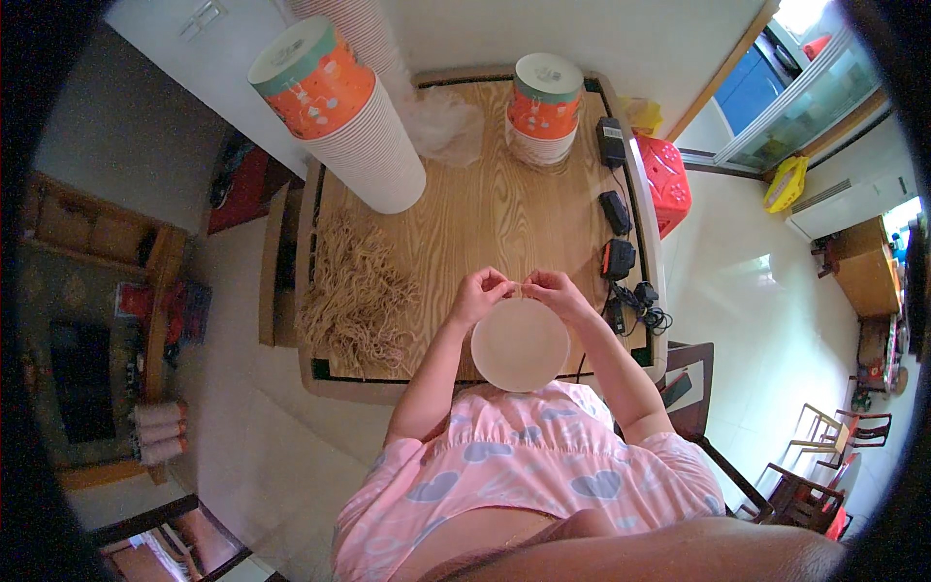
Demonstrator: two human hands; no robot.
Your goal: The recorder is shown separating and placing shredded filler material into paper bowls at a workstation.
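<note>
A white round paper bucket [521, 345] stands at the table's near edge in front of me, its open mouth facing up. At its far rim my left hand [480, 294] and my right hand [560, 293] meet, thumbs and fingers pinched close together. A small pale bit shows between the fingertips; whether it is cord or part of the rim, I cannot tell. Left of my left arm lies a loose heap of brown paper cord [359, 301]. Beyond it leans a tall nested stack of paper buckets [364, 141], the end one orange and green.
A shorter bucket stack [545, 112] stands at the back of the wooden table [465, 209], near crumpled clear plastic [441, 126]. Black chargers and a battery pack [618, 260] with cables line the right edge. A red stool [662, 184] stands beyond that edge.
</note>
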